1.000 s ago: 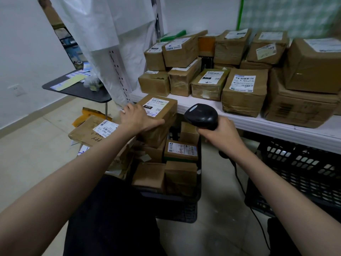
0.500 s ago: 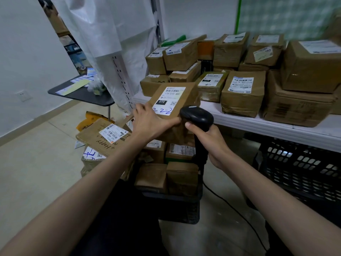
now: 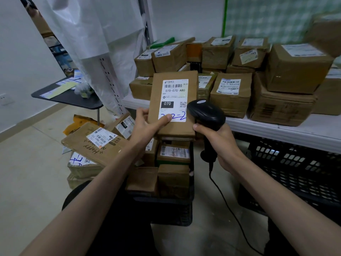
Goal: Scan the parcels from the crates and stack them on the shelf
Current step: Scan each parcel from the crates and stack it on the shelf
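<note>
My left hand (image 3: 147, 124) grips a brown cardboard parcel (image 3: 191, 100) by its lower left corner, thumb on its white label, and holds it upright above the crate with the label facing me. My right hand (image 3: 221, 145) grips the handle of a black corded barcode scanner (image 3: 206, 113), whose head sits right beside the parcel's lower right edge. Below them a black crate (image 3: 171, 209) holds several more brown parcels (image 3: 173, 154). A white shelf (image 3: 287, 130) behind carries several stacked parcels (image 3: 230, 93).
A second black crate (image 3: 295, 172) stands under the shelf at right. Loose parcels (image 3: 96, 143) lie piled on the floor left of the first crate. A small dark table (image 3: 70, 97) with papers stands at left, a white plastic sheet (image 3: 96, 30) hanging beside it. The scanner cable (image 3: 230, 209) trails down.
My left hand lifted the parcel out of the crate and tipped it upright so the label faces me. My right hand brought the scanner in close to it.
</note>
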